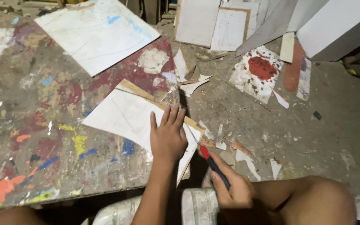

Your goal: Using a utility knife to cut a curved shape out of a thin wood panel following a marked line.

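Two white sheets lie on the paint-splashed tabletop (34, 125). The big sheet (98, 33) sits by the far edge. The small sheet (134, 118) lies at the right edge, and its near corner sticks out past that edge. To the left of it, lots of tabletop is bare. Scraps (246, 160) dot the floor (313, 125) to the right. The left hand (168, 135) lies flat on the small sheet, fingers a little spread and pointing away. The right hand (234, 187) is curled around a knife (213, 166), low by the knee. The knife's red tip touches the small sheet's right side.
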